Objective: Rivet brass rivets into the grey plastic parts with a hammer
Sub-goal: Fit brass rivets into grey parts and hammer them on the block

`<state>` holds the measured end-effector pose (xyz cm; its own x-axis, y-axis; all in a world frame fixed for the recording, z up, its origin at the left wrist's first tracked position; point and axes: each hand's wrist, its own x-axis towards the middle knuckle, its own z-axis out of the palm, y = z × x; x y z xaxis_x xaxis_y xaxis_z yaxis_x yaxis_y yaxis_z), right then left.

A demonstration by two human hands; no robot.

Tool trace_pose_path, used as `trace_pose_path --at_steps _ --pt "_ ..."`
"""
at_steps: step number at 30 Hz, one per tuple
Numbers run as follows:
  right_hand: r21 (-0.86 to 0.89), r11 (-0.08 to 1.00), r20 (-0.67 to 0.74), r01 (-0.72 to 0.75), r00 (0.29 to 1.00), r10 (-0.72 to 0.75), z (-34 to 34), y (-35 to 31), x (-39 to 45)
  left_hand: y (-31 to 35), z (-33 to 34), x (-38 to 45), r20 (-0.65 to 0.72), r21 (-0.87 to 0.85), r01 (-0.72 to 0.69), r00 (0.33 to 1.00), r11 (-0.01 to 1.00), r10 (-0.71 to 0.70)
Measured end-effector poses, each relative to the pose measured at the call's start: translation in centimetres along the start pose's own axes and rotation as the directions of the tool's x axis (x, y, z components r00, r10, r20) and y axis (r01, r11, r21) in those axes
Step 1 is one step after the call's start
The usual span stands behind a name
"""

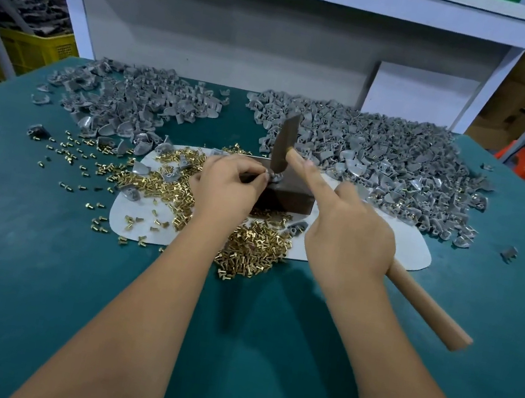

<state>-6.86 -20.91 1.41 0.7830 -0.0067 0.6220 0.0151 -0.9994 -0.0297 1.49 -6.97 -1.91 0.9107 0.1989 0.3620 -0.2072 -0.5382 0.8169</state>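
While the left hand (227, 183) pinches a grey plastic part (271, 176) on the dark block (283, 199) and the right hand (351, 227) grips the hammer (283, 148), forefinger out along the handle: short light taps, fingertips clear. Brass rivets (252, 249) under the wrists, grey piles beyond, green bench (34, 265), white shelving behind.

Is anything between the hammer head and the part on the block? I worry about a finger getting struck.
Nothing visible lies between the hammer head and the grey plastic part on the metal block. The left hand pinches that part from its left side, so its fingertips sit right beside the strike spot.
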Motion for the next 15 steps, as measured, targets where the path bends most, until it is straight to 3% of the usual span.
trace_pose_path --at_steps 4,7,11,15 --pt "0.026 0.999 -0.041 -0.037 0.998 0.038 -0.12 -0.22 -0.11 -0.11 0.14 0.04 -0.009 0.047 -0.014 1.0 0.999 0.014" --pt "-0.034 0.999 0.021 -0.017 1.0 0.018 0.23 -0.21 -0.28 -0.17 0.14 0.13 -0.003 0.0 0.006 1.0 1.0 -0.006" --pt "0.015 1.0 -0.078 -0.022 0.997 0.023 -0.15 -0.38 -0.27 -0.32 0.38 0.29 -0.021 0.062 -0.02 1.0 0.998 0.022" --pt "-0.018 1.0 -0.023 -0.025 0.999 0.024 0.11 -0.31 -0.4 -0.27 0.49 0.13 -0.039 0.088 0.017 0.999 0.996 -0.014"
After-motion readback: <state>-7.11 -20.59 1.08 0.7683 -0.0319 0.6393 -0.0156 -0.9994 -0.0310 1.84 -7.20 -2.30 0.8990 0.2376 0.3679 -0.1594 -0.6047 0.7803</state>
